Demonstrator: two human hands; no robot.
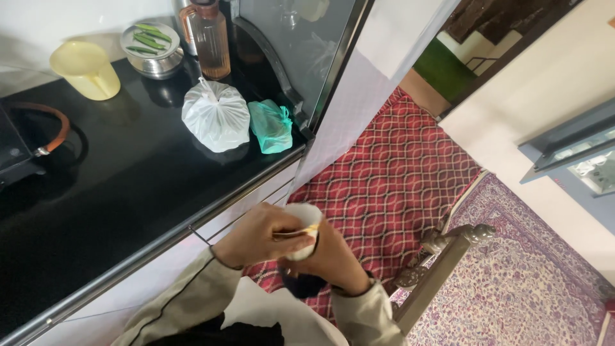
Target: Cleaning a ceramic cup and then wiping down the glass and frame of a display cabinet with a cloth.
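Both hands meet in front of the counter edge around a small white cup (pixel 306 216). My right hand (pixel 336 259) wraps the cup from below and behind. My left hand (pixel 256 234) lies across its front, fingertips pinching a thin yellowish piece (pixel 306 231) at the cup's side. A dark object (pixel 301 286) shows just beneath the hands; I cannot tell what it is. Both arms wear beige sleeves.
The black countertop (pixel 128 186) carries a tied white plastic bag (pixel 216 116), a green bag (pixel 271 126), a yellow jug (pixel 85 70), a steel bowl of green pods (pixel 151 48) and an amber bottle (pixel 211 41). A red patterned rug (pixel 391 186) and a carved wooden furniture rail (pixel 442 256) lie to the right.
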